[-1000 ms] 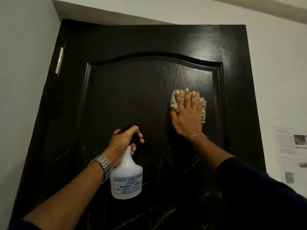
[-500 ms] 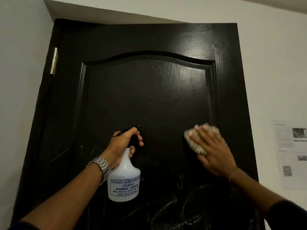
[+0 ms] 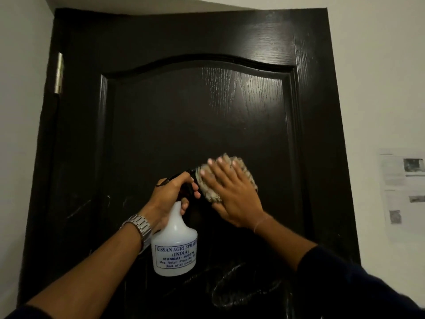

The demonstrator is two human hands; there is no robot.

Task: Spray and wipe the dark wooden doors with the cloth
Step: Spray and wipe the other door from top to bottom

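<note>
Wiping step in hand, as we read it. Our right hand (image 3: 232, 194) lies flat, fingers spread and straight, pressing the beige cloth (image 3: 212, 189) against the recessed panel of the dark wooden door (image 3: 184, 125). The cloth sits mid-panel, low of centre, bunched under the palm and showing past the fingertips and along the thumb side. Fingertips blurred, which suggests a stroke under way.

Our left hand (image 3: 172, 194) grips the neck of the spray bottle (image 3: 174, 247), fingers curled round it, one near the black trigger. Whether the trigger is squeezed we cannot tell. The bottle hangs just beside the cloth, nozzle end nearly touching it.

Container: the bottle is white translucent plastic with a blue-printed label. No liquid level shows through the wall, so how full it is we cannot say.

Pale streaks (image 3: 232, 293) show on the lower panel, below both hands. Upper panel shines evenly. Our judgement: the top looks done and the lower part remains.

Next move likely calls for carrying the flat-palmed cloth down over those streaks, keeping the bottle clear of its path.

Steel watch (image 3: 139, 226) on our left wrist. Paper notices (image 3: 402, 192) on the wall right of the door.
</note>
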